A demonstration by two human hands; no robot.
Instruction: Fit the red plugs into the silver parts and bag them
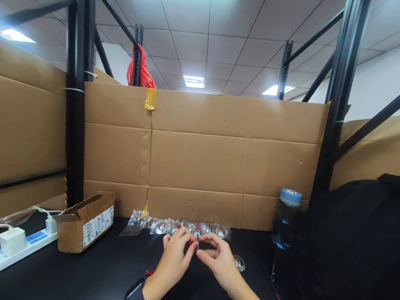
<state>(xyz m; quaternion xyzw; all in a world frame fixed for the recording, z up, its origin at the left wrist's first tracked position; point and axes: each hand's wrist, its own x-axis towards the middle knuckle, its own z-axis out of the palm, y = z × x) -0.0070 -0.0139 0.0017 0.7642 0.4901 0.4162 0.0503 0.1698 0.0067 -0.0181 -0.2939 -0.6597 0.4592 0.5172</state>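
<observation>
My left hand [176, 253], with a dark watch [136, 296] on the wrist, is closed in a pinch at the middle of the black table. My right hand [220, 260] meets it from the other side, thumb and forefinger curled together. Between the fingertips of both is a small thin shiny piece [198, 244], seen nearly edge-on, with a bit of red beside it; its kind is too small to tell. A round metal disc [239, 263] lies just right of my right hand. Behind the hands runs a row of clear-wrapped round metal parts [207, 228], some with red bits.
An opened cardboard box [86, 224] and a white power strip [19, 255] with plugs stand at left. A blue-capped bottle [287, 218] and a black bag [359, 248] stand at right. A cardboard wall [198, 164] closes the back. A small red item [149, 272] lies near my left wrist.
</observation>
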